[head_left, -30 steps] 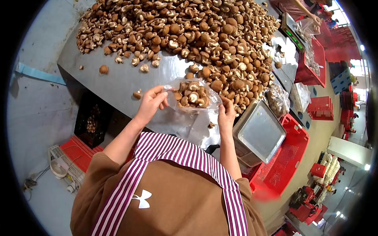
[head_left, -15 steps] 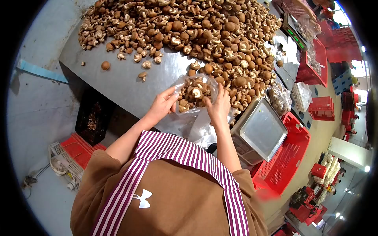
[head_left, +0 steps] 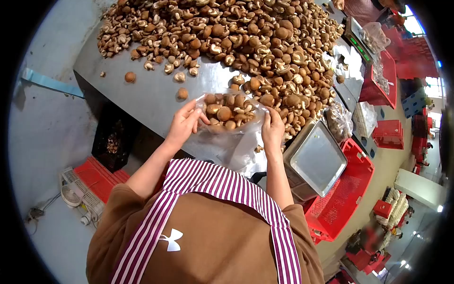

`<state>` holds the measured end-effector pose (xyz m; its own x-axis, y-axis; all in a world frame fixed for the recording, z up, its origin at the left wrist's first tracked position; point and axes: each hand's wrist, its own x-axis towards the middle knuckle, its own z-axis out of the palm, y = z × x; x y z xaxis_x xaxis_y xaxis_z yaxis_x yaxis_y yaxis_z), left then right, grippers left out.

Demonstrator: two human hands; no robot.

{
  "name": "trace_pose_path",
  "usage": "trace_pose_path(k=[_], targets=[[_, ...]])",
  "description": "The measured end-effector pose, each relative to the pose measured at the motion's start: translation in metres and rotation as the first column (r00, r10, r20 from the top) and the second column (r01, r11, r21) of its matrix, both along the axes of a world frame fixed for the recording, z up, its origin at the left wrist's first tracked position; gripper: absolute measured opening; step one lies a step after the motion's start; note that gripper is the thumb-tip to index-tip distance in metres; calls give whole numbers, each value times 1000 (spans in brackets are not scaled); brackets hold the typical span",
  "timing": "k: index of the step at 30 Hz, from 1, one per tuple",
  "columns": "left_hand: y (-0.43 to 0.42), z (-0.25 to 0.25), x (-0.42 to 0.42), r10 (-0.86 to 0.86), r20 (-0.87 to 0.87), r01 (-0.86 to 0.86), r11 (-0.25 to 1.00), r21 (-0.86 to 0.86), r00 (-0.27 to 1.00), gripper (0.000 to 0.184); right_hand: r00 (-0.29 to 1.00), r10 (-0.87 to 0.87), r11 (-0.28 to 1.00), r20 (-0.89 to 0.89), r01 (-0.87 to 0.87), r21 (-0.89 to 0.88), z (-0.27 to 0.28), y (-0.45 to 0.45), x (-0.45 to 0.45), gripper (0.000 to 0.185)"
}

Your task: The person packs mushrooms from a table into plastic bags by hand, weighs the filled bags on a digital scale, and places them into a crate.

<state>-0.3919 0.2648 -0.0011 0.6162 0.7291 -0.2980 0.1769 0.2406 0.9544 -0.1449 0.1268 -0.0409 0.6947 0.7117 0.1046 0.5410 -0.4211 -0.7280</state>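
Both my hands grip a clear plastic bag (head_left: 253, 124) by its rim, one at each side, near the table's front edge. Brown shiitake mushrooms (head_left: 224, 113) fill the bag's wide mouth. My left hand (head_left: 185, 124) pinches the left rim, with its fingertips at the mushrooms. On the right, my right hand (head_left: 273, 128) closes on the rim between thumb and fingers. A large heap of shiitake mushrooms (head_left: 255, 40) lies just beyond the bag, and a few loose ones, such as a mushroom (head_left: 182, 93), rest on the steel table (head_left: 142, 102).
Right of my right hand stands a scale with a metal pan (head_left: 319, 158). Behind it is a red crate (head_left: 347, 189). A filled bag (head_left: 339, 120) lies beyond the scale, and another scale with a green display (head_left: 360, 47) stands farther back. A black crate (head_left: 113, 142) sits below the table's left side.
My hands have moved apart and the bag's mouth is stretched wider. The mushrooms in it have shifted. The loose mushroom left of the bag now shows its cap upward.
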Motion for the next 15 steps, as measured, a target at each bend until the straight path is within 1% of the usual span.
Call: trace_pose_path(k=[1,3,5,6,7,8,9,10,11,13,15], targets=[[1,-3,2,6,32,-6,1000,-7,999,44,999,-6,1000,-36,6,17,-7,0,1,21],[0,-12,5,20,23,-20,1000,-7,1000,44,998,-17,999,-68,19,32,-7,-1,4,22],[-1,-17,8,72,-17,-72,997,-23,997,43,938,-67,996,-339,46,-72,2,3,3,26],[-3,-11,11,65,-17,-66,998,-22,998,43,880,-47,999,-472,39,-27,-18,1,11,28],[-7,4,17,1,14,-1,1000,-11,1000,43,728,-21,990,-686,110,86,-20,1,15,26],[-10,19,24,-67,47,67,998,4,997,42,629,-22,973,-777,194,129,-19,-5,21,25],[-16,34,31,-80,50,80,997,8,995,42,521,-8,946,-854,281,162,-8,-8,26,23],[-24,50,38,-143,93,140,989,39,985,42,516,20,904,-857,357,236,0,-15,29,18],[-30,62,44,-211,135,202,977,74,968,42,460,89,863,-884,407,298,13,-24,36,15],[-36,78,58,-275,166,260,960,104,947,42,505,103,795,-857,476,376,31,-45,48,13],[-45,91,78,-331,236,320,944,85,914,42,523,61,742,-850,546,389,55,-71,60,12]])
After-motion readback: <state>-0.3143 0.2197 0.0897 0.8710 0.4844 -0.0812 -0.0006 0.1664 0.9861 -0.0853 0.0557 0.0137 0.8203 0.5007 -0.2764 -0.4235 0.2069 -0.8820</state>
